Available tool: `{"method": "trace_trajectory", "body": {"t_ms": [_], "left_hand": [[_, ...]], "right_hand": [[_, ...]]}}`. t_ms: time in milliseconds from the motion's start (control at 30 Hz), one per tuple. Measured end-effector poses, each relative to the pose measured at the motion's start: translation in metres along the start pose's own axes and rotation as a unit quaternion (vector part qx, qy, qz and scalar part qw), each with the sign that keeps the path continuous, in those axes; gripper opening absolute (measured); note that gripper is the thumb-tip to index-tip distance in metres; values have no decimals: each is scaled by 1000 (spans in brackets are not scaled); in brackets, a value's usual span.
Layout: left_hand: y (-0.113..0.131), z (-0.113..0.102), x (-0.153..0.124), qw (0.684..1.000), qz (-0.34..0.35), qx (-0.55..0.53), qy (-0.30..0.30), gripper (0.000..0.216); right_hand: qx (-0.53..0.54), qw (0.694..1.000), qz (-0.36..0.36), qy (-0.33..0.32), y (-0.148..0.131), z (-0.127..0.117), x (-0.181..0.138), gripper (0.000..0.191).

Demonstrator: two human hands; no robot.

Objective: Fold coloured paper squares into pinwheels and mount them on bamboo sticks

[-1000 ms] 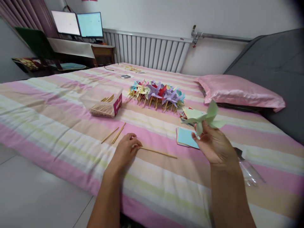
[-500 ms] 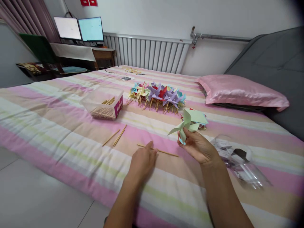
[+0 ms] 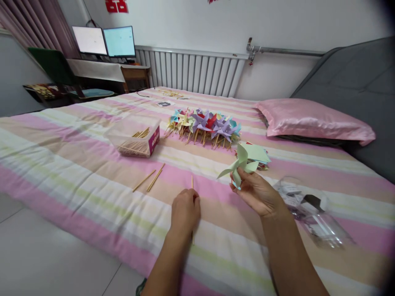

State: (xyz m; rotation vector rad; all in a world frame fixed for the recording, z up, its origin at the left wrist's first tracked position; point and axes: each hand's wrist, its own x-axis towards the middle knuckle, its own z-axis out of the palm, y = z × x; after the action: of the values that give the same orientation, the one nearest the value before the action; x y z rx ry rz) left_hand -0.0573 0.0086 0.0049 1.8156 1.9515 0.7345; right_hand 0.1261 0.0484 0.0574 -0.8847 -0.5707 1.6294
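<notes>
My left hand (image 3: 186, 211) is closed round a thin wooden stick (image 3: 192, 181) on the bed. The stick points away from me, one end above my fingers and the other below my wrist. My right hand (image 3: 257, 191) is raised over the bed and pinches a pale green paper pinwheel (image 3: 239, 167). A small blue and red bit shows under the pinwheel between the fingers; what it is I cannot tell. Left of my left hand lie several loose sticks (image 3: 156, 179). Beyond my hands stand many finished pinwheels (image 3: 202, 123) in purple, red, blue and yellow.
A clear plastic box (image 3: 134, 137) of sticks stands on the left of the striped bed (image 3: 101, 205). Behind my right hand is a stack of coloured paper (image 3: 257, 154). Clear plastic packaging (image 3: 321, 218) lies at right, below a pink pillow (image 3: 317, 119).
My left hand has turned the stick from lying crosswise to pointing away from me, and its fingers have closed over it. My right hand keeps the pinwheel in nearly the same place.
</notes>
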Motion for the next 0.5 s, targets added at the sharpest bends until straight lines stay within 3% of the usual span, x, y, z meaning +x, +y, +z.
{"method": "trace_trajectory", "body": {"t_ms": [133,267,500], "left_hand": [[-8,0,3,982,-18,-190,-9,22],[-7,-4,3,917,-7,-397,-37,28],[3,-20,0,853,-11,-517,-66,32]], "right_hand": [[-17,1000,-5,-12,2,-1,1,26],[-49,996,-35,-61,5,3,-1,25],[-200,955,-133,-174,12,5,-12,18]]}}
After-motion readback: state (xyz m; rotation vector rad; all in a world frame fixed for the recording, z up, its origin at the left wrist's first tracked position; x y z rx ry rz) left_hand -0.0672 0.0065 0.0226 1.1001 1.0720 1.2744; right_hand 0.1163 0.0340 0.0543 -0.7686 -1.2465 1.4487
